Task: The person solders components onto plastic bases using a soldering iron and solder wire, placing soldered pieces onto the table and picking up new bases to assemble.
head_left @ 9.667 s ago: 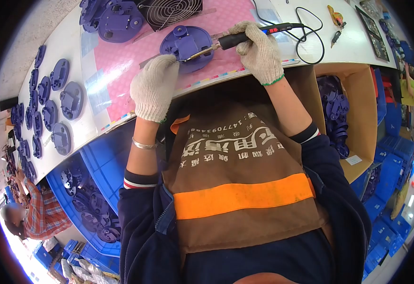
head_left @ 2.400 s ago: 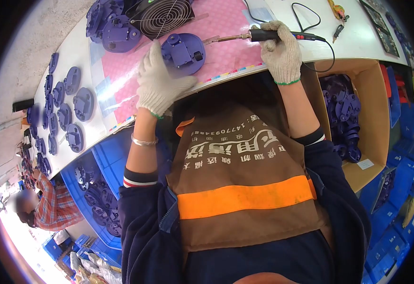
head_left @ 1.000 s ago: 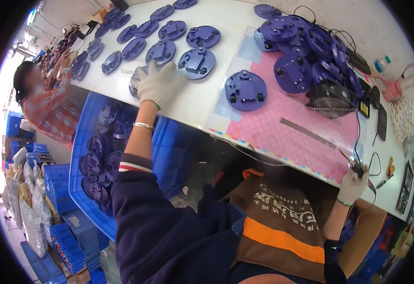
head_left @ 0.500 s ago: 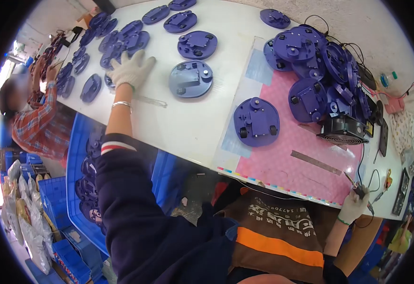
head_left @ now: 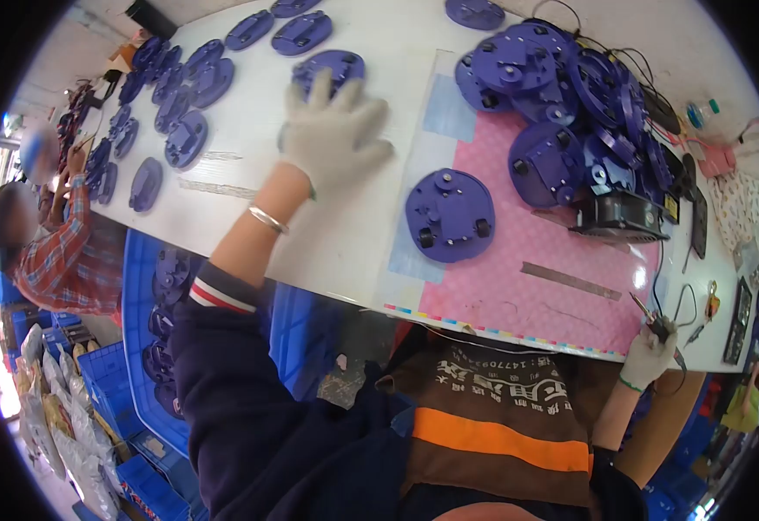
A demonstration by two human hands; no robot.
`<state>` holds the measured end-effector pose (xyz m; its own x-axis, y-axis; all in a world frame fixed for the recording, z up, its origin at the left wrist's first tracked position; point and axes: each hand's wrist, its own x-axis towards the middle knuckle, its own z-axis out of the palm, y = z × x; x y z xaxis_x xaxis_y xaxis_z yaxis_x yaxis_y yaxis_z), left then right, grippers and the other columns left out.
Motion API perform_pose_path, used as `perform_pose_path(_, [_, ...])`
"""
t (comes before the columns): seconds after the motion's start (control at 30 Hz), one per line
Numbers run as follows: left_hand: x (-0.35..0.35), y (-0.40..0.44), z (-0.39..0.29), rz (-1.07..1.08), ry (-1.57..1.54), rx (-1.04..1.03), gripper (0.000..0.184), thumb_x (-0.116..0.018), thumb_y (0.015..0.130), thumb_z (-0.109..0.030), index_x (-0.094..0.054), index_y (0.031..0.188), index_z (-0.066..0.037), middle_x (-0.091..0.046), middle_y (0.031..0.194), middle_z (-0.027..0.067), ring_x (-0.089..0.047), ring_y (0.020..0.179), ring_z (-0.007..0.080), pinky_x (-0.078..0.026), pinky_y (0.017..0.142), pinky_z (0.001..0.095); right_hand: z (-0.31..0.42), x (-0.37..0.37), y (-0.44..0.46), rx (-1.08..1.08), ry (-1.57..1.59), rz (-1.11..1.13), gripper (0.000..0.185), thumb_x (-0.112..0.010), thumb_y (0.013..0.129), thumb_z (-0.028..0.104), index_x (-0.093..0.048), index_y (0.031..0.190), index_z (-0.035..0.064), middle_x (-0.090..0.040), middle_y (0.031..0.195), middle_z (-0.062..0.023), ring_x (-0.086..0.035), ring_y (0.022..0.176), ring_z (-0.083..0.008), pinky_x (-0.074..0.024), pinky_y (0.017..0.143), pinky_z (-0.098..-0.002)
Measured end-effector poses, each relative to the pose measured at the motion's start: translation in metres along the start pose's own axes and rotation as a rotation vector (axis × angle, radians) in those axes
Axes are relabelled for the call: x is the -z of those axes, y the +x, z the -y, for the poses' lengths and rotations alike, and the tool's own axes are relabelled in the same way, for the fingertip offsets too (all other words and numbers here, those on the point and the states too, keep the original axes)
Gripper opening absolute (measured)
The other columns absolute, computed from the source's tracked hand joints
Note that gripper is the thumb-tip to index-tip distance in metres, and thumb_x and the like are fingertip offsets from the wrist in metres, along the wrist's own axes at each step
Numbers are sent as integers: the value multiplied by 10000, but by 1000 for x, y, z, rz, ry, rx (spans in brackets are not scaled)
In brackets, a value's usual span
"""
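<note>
My left hand, in a white knit glove, hovers or rests over the white table with fingers spread. Just past its fingertips lies a purple oval plastic base with small black wheels; whatever is under the palm is hidden. My right hand, gloved too, is closed around a soldering iron at the table's front right, its metal tip pointing up and left. Between the hands, another purple base lies wheels up on the pink sheet.
A heap of purple bases stands at the back right, beside a black fan. A metal strip lies on the pink sheet. More bases spread across the left of the table. A blue crate stands below; a co-worker sits far left.
My left hand has moved right, from the left group of bases to the one nearer the pink sheet, which it now covers. The view has shifted slightly. My right hand keeps the soldering iron.
</note>
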<state>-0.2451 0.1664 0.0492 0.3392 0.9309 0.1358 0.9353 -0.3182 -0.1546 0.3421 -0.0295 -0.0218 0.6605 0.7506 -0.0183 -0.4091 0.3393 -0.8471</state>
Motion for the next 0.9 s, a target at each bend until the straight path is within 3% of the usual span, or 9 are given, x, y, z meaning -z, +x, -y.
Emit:
perform_pose_path(0.23, [-28, 20, 72, -69, 228, 190, 536, -490, 836, -521, -507, 1282, -222, -449, 1396, 50, -271, 1364, 350, -174, 1073, 590, -2, 2, -1, -34, 152, 58, 258, -542, 915, 176, -544, 1080, -23, -601, 1051, -136, -565, 997, -298, -436, 940, -401])
perform_pose_path(0.3, [-23, 19, 73, -90, 416, 338, 670, -513, 844, -541, -360, 1406, -210, -437, 1379, 132, -313, 1330, 354, -237, 1048, 567, -2, 2, 0, -43, 174, 63, 259, -553, 910, 184, -548, 1074, -17, -605, 1041, -134, -567, 986, -293, -431, 952, -404])
perform_pose_path(0.37, [-33, 10, 66, -343, 183, 343, 736, -581, 815, -509, -341, 1414, -155, -433, 1355, 192, -367, 1280, 368, -303, 1027, 517, -6, -2, 1, 12, 88, -14, 250, -557, 908, 182, -552, 1065, -13, -611, 1032, -131, -559, 864, -228, -441, 910, -356])
perform_pose_path(0.5, [6, -35, -42, -184, -715, 140, 1020, -764, 614, -461, -306, 1379, 34, -469, 1278, 230, -439, 1182, 395, -374, 988, 456, -6, -19, -8, -21, 139, -40, 227, -552, 913, 174, -552, 1053, -5, -605, 1039, -116, -476, 691, -129, -444, 787, -256])
perform_pose_path(0.57, [16, -50, -85, -131, -670, 79, 1082, -785, 553, -461, -303, 1362, 72, -490, 1241, 218, -455, 1157, 380, -367, 990, 455, -5, -22, -8, -19, 114, -65, 215, -551, 914, 170, -552, 1043, -2, -600, 1037, -111, -454, 668, -119, -441, 767, -244])
perform_pose_path(0.63, [16, -56, -111, -129, -571, 51, 1116, -796, 513, -453, -302, 1355, 87, -505, 1212, 208, -468, 1134, 364, -360, 990, 451, -13, -7, -4, 261, -567, 73, 224, -553, 916, 171, -559, 1061, 1, -604, 1048, -104, -539, 726, -113, -455, 867, -336])
perform_pose_path(0.7, [9, -56, -125, -174, -416, 51, 1120, -799, 495, -437, -302, 1357, 78, -515, 1191, 199, -480, 1114, 347, -353, 990, 444, -4, -6, 0, -108, 238, 131, 213, -559, 910, 173, -565, 1036, 1, -603, 1021, -97, -485, 642, -93, -455, 852, -324])
perform_pose_path(0.83, [-1, -56, -125, -211, -514, 140, 1077, -793, 519, -407, -308, 1373, 34, -537, 1165, 202, -497, 1105, 345, -366, 977, 438, -4, -18, -5, -112, 266, 184, 189, -568, 896, 142, -550, 1011, -8, -577, 1020, -123, -549, 833, -151, -436, 629, -223])
perform_pose_path(0.9, [0, -68, -108, -204, -538, 239, 1053, -794, 536, -387, -310, 1372, 32, -543, 1156, 217, -513, 1091, 360, -398, 953, 437, -6, -21, -8, -94, 240, 149, 198, -562, 900, 139, -550, 1030, -9, -578, 1031, -120, -545, 882, -164, -425, 619, -207])
